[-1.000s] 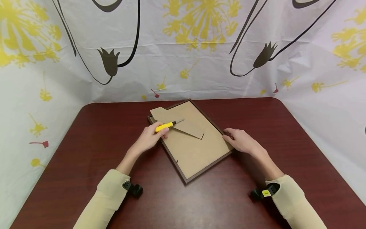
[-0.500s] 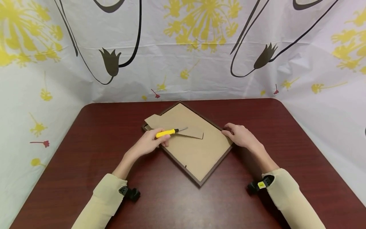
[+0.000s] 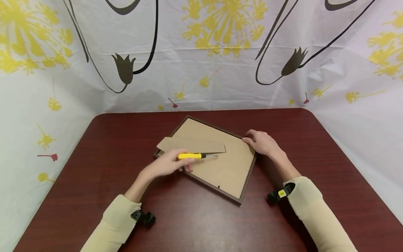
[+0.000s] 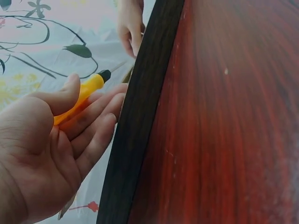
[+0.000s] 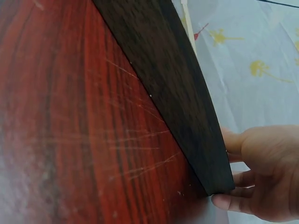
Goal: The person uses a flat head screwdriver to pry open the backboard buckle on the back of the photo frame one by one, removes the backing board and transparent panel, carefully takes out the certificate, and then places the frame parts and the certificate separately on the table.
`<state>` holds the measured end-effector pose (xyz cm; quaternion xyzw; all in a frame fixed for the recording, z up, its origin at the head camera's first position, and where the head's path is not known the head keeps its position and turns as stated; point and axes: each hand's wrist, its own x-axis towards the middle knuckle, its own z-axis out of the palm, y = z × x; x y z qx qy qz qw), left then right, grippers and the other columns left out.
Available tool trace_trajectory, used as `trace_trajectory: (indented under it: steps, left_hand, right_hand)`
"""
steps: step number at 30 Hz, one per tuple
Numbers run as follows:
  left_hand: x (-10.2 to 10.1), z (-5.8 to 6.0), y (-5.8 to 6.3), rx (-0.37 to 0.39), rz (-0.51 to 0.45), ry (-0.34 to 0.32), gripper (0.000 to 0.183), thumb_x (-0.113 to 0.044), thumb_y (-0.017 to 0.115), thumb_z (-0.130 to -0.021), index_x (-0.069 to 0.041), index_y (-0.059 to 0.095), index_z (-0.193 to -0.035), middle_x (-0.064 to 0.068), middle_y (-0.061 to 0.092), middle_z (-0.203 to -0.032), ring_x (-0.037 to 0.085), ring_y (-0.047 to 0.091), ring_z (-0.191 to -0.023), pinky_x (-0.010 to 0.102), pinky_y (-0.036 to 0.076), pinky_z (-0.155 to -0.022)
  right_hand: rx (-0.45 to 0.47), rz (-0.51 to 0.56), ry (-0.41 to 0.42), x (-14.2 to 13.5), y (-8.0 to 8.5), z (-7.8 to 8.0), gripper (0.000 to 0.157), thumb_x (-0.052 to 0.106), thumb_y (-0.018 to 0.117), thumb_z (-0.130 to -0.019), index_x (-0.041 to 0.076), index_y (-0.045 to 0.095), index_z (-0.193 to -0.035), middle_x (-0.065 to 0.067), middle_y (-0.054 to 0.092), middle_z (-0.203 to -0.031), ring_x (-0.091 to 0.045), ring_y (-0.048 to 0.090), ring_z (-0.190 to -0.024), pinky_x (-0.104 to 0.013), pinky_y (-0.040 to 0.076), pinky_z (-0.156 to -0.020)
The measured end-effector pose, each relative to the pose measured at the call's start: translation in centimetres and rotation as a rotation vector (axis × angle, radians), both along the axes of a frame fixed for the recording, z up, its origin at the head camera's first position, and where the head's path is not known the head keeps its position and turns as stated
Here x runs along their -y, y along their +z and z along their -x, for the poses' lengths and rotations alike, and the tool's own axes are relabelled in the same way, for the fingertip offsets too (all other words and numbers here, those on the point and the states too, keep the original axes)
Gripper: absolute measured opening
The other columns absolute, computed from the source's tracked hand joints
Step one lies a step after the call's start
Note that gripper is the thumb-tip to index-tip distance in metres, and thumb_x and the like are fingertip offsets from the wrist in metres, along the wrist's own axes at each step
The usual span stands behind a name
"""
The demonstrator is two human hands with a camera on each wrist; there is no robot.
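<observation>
A picture frame (image 3: 242,190) lies back side up on the table, its brown edge surrounding a tan backing board (image 3: 226,175). An easel flap (image 3: 189,144) crosses the board and juts past the left corner. My left hand (image 3: 170,163) holds a screwdriver (image 3: 191,156) between thumb and fingers, the yellow handle in the hand and the metal shaft pointing right, over the board. In the left wrist view, that hand's fingertips are right at the dark frame side. My right hand (image 3: 262,142) grips the frame's right corner, with fingers around its end in the right wrist view.
The dark red table (image 3: 195,227) extends around the frame on all sides. A white patterned sheet (image 3: 201,94) hangs behind the table and along both sides. Each wrist wears a small black camera, one below the left hand (image 3: 148,219) and one by the right sleeve (image 3: 311,196).
The frame has turned counterclockwise: its near corner swung right and its left corner came nearer. My left hand moved slightly right and nearer with the screwdriver; my right hand moved slightly away.
</observation>
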<state>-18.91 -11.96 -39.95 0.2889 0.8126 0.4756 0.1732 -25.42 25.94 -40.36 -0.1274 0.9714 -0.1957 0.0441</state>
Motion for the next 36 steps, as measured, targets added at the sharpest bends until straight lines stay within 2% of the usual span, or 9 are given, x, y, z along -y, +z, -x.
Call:
trace_trajectory:
  steps: [6, 10, 12, 15, 18, 21, 27, 31, 36]
  left_hand:
    - [0.0, 0.0, 0.5, -0.028, -0.065, 0.047, 0.02, -0.02, 0.061, -0.103, -0.001, 0.064, -0.107, 0.009, 0.068, -0.087, 0.022, 0.066, -0.077, 0.038, 0.057, -0.074]
    - [0.1, 0.2, 1.0, -0.086, -0.081, 0.121, 0.019, -0.02, 0.062, -0.103, -0.003, 0.065, -0.108, 0.008, 0.068, -0.088, 0.023, 0.064, -0.079, 0.037, 0.055, -0.074]
    - [0.3, 0.5, 1.2, -0.149, -0.069, 0.174, 0.02, -0.021, 0.063, -0.102, -0.003, 0.066, -0.111, 0.006, 0.065, -0.089, 0.023, 0.06, -0.082, 0.036, 0.05, -0.075]
    - [0.6, 1.1, 1.2, -0.219, -0.043, 0.258, 0.025, -0.024, 0.065, -0.101, -0.004, 0.067, -0.116, 0.006, 0.061, -0.091, 0.023, 0.053, -0.085, 0.036, 0.043, -0.074]
    - [1.1, 1.8, 1.0, -0.267, -0.014, 0.316, 0.028, -0.024, 0.066, -0.1, -0.003, 0.067, -0.119, 0.007, 0.061, -0.097, 0.023, 0.051, -0.089, 0.037, 0.042, -0.078]
    - [1.4, 2.4, 0.6, -0.287, -0.004, 0.333, 0.028, -0.022, 0.066, -0.1, -0.001, 0.067, -0.119, 0.01, 0.063, -0.106, 0.024, 0.054, -0.094, 0.039, 0.044, -0.083]
    - [1.8, 3.1, 0.3, -0.29, 0.042, 0.352, 0.032, -0.026, 0.066, -0.101, 0.0, 0.066, -0.121, 0.011, 0.064, -0.114, 0.026, 0.055, -0.099, 0.041, 0.044, -0.089]
    - [1.9, 3.3, -0.1, -0.266, 0.075, 0.347, 0.032, -0.026, 0.066, -0.101, 0.0, 0.066, -0.119, 0.012, 0.064, -0.108, 0.027, 0.055, -0.095, 0.041, 0.044, -0.086]
    - [2.1, 3.5, -0.7, -0.243, 0.1, 0.331, 0.029, -0.026, 0.066, -0.1, -0.001, 0.066, -0.114, 0.01, 0.061, -0.101, 0.024, 0.052, -0.09, 0.038, 0.042, -0.081]
  right_hand:
    - [-0.012, 0.03, 0.023, -0.2, 0.4, -1.0, 0.041, 0.024, 0.055, -0.106, -0.006, 0.055, -0.132, -0.027, 0.064, -0.113, -0.043, 0.056, -0.112, -0.057, 0.045, -0.091]
    - [-0.017, 0.027, -0.034, -0.5, 0.9, -2.3, 0.044, 0.022, 0.055, -0.104, -0.008, 0.05, -0.136, -0.03, 0.06, -0.116, -0.045, 0.049, -0.118, -0.058, 0.043, -0.092]
    - [-0.018, 0.025, -0.068, -0.6, 1.1, -2.9, 0.046, 0.023, 0.056, -0.104, -0.009, 0.049, -0.137, -0.031, 0.059, -0.115, -0.046, 0.049, -0.116, -0.059, 0.043, -0.091]
    - [-0.019, 0.029, -0.118, -0.7, 1.2, -3.8, 0.048, 0.023, 0.057, -0.102, -0.01, 0.048, -0.136, -0.03, 0.058, -0.114, -0.045, 0.051, -0.112, -0.06, 0.043, -0.09]
    - [0.006, 0.053, -0.155, -0.7, 1.1, -4.7, 0.051, 0.026, 0.057, -0.102, -0.01, 0.046, -0.136, -0.028, 0.06, -0.115, -0.042, 0.057, -0.107, -0.058, 0.045, -0.088]
    - [0.037, 0.086, -0.17, -0.7, 1.0, -5.4, 0.053, 0.028, 0.056, -0.102, -0.01, 0.045, -0.137, -0.023, 0.063, -0.11, -0.035, 0.063, -0.096, -0.052, 0.048, -0.083]
    - [0.078, 0.135, -0.181, 0.0, 1.0, -6.6, 0.052, 0.024, 0.054, -0.102, -0.016, 0.041, -0.132, -0.009, 0.066, -0.078, -0.016, 0.063, -0.062, -0.036, 0.049, -0.063]
    - [0.086, 0.125, -0.197, 0.8, 1.1, -7.2, 0.043, 0.021, 0.052, -0.102, -0.016, 0.042, -0.123, -0.005, 0.064, -0.068, -0.014, 0.062, -0.057, -0.033, 0.046, -0.058]
    - [0.087, 0.131, -0.203, 1.1, 0.9, -7.1, 0.031, 0.017, 0.049, -0.104, -0.011, 0.044, -0.116, -0.007, 0.064, -0.069, -0.015, 0.063, -0.057, -0.034, 0.048, -0.057]
